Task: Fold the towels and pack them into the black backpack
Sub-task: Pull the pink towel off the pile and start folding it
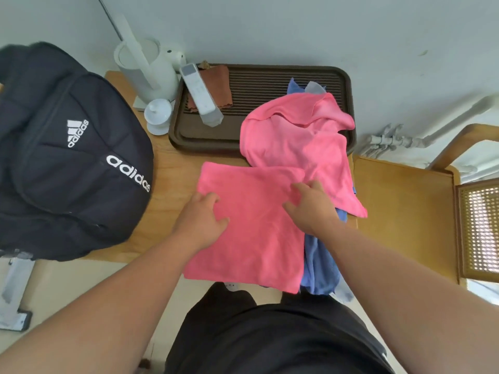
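Softly, left hand (201,213) and right hand (310,205) pressing open-fingered on fleecy pink rectangular towel (251,238), padded black backpack (67,157) beside.

Pale wall (297,28), wooden table (172,163), wooden chair (405,201), beige floor (81,287).

Wooden table (167,168) bears black backpack (67,157), brown tray (205,141), white kettle (151,74), cup (158,114), folded pink towel (256,184).
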`<state>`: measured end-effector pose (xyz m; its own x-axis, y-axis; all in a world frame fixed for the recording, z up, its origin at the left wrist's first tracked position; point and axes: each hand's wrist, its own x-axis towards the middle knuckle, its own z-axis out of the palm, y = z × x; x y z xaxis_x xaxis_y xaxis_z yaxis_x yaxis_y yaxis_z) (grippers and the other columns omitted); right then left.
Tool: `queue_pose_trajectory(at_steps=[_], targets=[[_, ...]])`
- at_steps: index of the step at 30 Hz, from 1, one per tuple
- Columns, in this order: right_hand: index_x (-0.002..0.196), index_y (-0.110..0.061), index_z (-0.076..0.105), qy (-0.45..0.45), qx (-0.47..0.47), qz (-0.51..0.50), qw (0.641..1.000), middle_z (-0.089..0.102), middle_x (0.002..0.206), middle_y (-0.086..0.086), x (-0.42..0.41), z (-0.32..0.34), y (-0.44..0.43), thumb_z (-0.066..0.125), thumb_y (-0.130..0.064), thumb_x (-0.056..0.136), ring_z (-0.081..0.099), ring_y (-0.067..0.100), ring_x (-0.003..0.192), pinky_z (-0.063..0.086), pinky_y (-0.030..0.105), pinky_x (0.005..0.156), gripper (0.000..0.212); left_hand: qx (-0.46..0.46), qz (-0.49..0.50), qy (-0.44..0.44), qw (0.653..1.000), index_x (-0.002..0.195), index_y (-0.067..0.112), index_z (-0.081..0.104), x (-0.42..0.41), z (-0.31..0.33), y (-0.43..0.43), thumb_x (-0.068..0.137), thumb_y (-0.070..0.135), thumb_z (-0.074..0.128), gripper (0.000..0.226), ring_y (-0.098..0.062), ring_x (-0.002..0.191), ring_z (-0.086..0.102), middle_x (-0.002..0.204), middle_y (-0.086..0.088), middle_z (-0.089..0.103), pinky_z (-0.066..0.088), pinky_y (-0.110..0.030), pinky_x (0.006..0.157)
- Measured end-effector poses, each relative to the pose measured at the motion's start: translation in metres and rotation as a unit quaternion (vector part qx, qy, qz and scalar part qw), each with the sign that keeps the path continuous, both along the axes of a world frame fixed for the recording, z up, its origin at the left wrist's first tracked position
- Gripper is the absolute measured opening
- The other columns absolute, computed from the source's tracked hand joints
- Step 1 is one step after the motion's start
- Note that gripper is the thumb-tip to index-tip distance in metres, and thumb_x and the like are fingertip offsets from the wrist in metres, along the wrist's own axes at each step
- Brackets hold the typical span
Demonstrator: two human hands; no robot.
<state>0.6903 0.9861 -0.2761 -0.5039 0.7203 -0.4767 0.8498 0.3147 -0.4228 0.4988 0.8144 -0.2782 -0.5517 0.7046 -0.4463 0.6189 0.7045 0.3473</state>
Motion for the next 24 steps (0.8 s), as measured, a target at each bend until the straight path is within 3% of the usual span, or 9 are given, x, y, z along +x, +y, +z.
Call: queue_pose_trajectory(at_steps=[4, 9, 14, 18, 21, 24], targets=[[0.124, -0.004, 0.060, -0.022, 0.004, -0.069, 0.997, 0.046, 0.133, 0.017, -0.007, -0.006, -0.015, 0.068, -0.041, 0.088, 0.049, 0.038, 0.123, 0.038, 0.040, 0.108, 0.052, -0.020, -0.046, -0.004, 0.999, 0.136, 0.021, 0.052, -0.035, -0.006, 0.010, 0.085, 0.043, 0.073, 0.060, -0.031, 0.124, 0.051, 0.138, -0.008, 0.043, 0.042, -0.040, 0.107], [0.141, -0.020, 0.054, -0.006, 0.000, -0.138, 0.990, 0.048, 0.137, 0.015, -0.018, -0.005, -0.021, 0.069, -0.043, 0.086, 0.048, 0.036, 0.127, 0.038, 0.039, 0.110, 0.061, -0.065, -0.126, 0.028, 0.989, 0.142, 0.026, 0.046, -0.063, -0.008, 0.026, 0.084, 0.049, 0.069, 0.066, -0.035, 0.133, 0.044, 0.149, -0.009, 0.035, 0.040, -0.044, 0.110], [0.131, -0.018, 0.064, -0.008, -0.003, -0.176, 0.984, 0.046, 0.140, 0.010, -0.024, -0.015, -0.018, 0.065, -0.038, 0.089, 0.048, 0.034, 0.127, 0.036, 0.037, 0.109, 0.046, -0.123, -0.200, 0.025, 0.972, 0.152, 0.029, 0.036, -0.076, -0.014, 0.043, 0.087, 0.057, 0.064, 0.076, -0.034, 0.149, 0.025, 0.168, -0.008, 0.005, 0.030, -0.042, 0.119], [0.118, -0.012, 0.061, 0.054, 0.027, -0.236, 0.970, 0.060, 0.118, 0.011, -0.029, -0.016, -0.008, 0.062, -0.037, 0.092, 0.058, 0.033, 0.111, 0.046, 0.041, 0.094, 0.036, -0.139, -0.202, 0.022, 0.969, 0.152, 0.024, 0.036, -0.082, -0.024, 0.053, 0.086, 0.056, 0.065, 0.079, -0.036, 0.145, 0.030, 0.163, -0.013, 0.022, 0.031, -0.043, 0.118], [0.110, -0.010, 0.050, 0.113, 0.039, -0.324, 0.939, 0.063, 0.099, 0.006, -0.035, -0.012, 0.002, 0.055, -0.039, 0.098, 0.062, 0.032, 0.094, 0.043, 0.037, 0.077, 0.031, -0.086, -0.157, 0.032, 0.983, 0.153, 0.021, 0.029, -0.087, -0.027, 0.064, 0.086, 0.049, 0.065, 0.081, -0.037, 0.137, 0.040, 0.153, -0.014, 0.036, 0.037, -0.046, 0.113], [0.121, -0.012, 0.051, 0.124, 0.060, -0.335, 0.932, 0.066, 0.103, 0.004, -0.038, -0.013, 0.007, 0.057, -0.037, 0.096, 0.063, 0.028, 0.096, 0.045, 0.035, 0.080, 0.036, -0.076, -0.141, 0.050, 0.986, 0.155, 0.019, 0.025, -0.090, -0.028, 0.076, 0.091, 0.042, 0.061, 0.078, -0.037, 0.136, 0.039, 0.153, -0.012, 0.034, 0.037, -0.047, 0.113]])
